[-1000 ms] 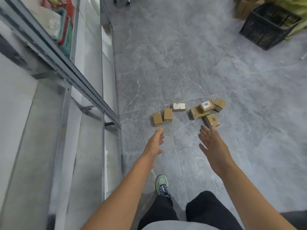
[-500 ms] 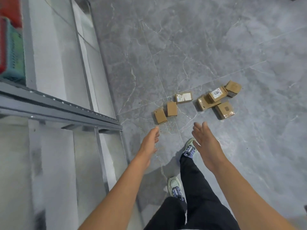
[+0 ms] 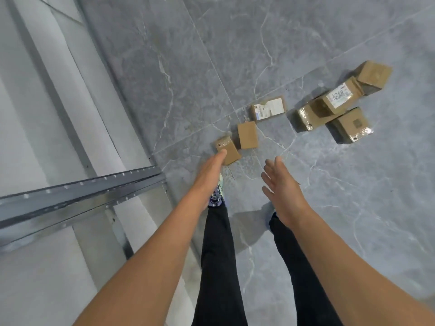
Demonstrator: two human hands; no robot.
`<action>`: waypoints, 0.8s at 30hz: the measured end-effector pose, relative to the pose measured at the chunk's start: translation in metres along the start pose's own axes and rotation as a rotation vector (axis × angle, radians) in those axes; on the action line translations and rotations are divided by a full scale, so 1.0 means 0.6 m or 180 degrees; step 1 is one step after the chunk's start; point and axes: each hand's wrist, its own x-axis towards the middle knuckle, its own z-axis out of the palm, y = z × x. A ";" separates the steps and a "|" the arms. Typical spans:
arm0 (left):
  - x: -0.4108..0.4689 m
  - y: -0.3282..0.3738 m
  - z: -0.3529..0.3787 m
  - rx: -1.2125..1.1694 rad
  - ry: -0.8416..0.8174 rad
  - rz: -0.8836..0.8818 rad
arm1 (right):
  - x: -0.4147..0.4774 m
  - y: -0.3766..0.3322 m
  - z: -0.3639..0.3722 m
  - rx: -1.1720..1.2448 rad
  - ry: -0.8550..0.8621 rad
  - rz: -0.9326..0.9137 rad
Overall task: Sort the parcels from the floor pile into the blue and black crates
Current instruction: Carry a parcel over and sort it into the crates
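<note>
Several small brown cardboard parcels lie on the grey tiled floor ahead of me. The nearest parcel (image 3: pixel 229 149) sits just past the fingertips of my left hand (image 3: pixel 209 171), which is stretched out flat and empty. Beside it stands a plain parcel (image 3: pixel 247 135), and behind that lies a flat parcel with a white label (image 3: pixel 269 108). To the right is a cluster: a taped parcel (image 3: pixel 308 118), a labelled parcel (image 3: pixel 341 96) on top of it, a parcel (image 3: pixel 353 125) in front and another parcel (image 3: pixel 374 76) behind. My right hand (image 3: pixel 281 187) hovers open, fingers spread, holding nothing. No crate is in view.
A grey metal shelf rail (image 3: pixel 80 196) juts in from the left, with the rack's pale panels (image 3: pixel 58 90) beyond it. My legs in black trousers (image 3: pixel 219 255) and one shoe (image 3: pixel 217 196) stand just short of the parcels.
I have stepped closer and the view has tilted down, so the parcels look larger. My left hand has reached the edge of the nearest parcel. The black crate left view.
</note>
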 end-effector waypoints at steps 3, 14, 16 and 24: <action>0.131 -0.010 -0.008 0.0311 -0.0117 -0.0037 | 0.113 0.034 0.025 0.0181 0.0100 0.0154; 0.587 -0.116 -0.014 0.1276 -0.0449 -0.0264 | 0.528 0.205 0.088 0.0727 0.0731 0.0639; 0.638 -0.137 -0.001 0.1417 -0.0497 -0.0279 | 0.574 0.227 0.097 0.0851 0.0783 0.0662; 0.674 -0.183 0.009 0.1087 -0.0523 -0.0589 | 0.618 0.259 0.104 0.1288 0.0918 0.0715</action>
